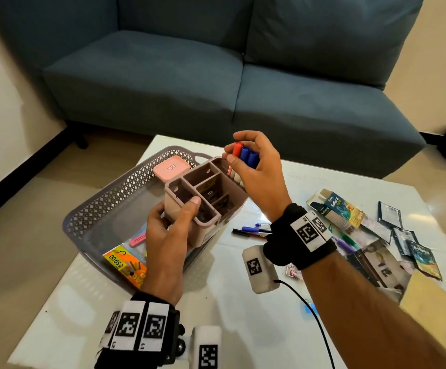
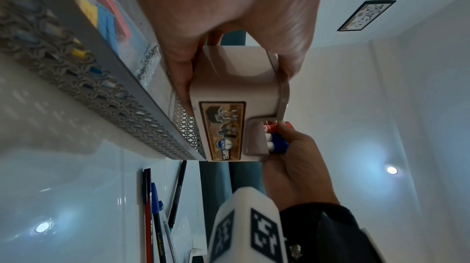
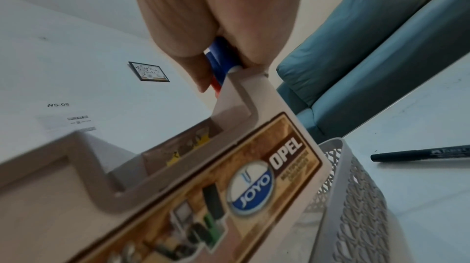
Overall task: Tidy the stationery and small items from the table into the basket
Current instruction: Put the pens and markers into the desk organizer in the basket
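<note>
The task is judged partly done. Over the basket (image 1: 104,206), a divided organiser (image 1: 203,195) is held in the left grip (image 1: 168,235), while three markers (image 1: 244,155), pinched in the right grip (image 1: 256,177), are lowered into its far compartment. A pink box (image 1: 171,167) and packets (image 1: 126,259) lie inside the basket; pens (image 1: 251,230) and cards (image 1: 402,235) remain on the desk (image 1: 243,315) right of the basket.

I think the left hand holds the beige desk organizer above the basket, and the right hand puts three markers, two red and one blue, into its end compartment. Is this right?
Only the colours are wrong. The head view shows one red cap and two blue caps on the markers in the right hand. The rest holds: the left hand holds the desk organizer over the basket.
</note>
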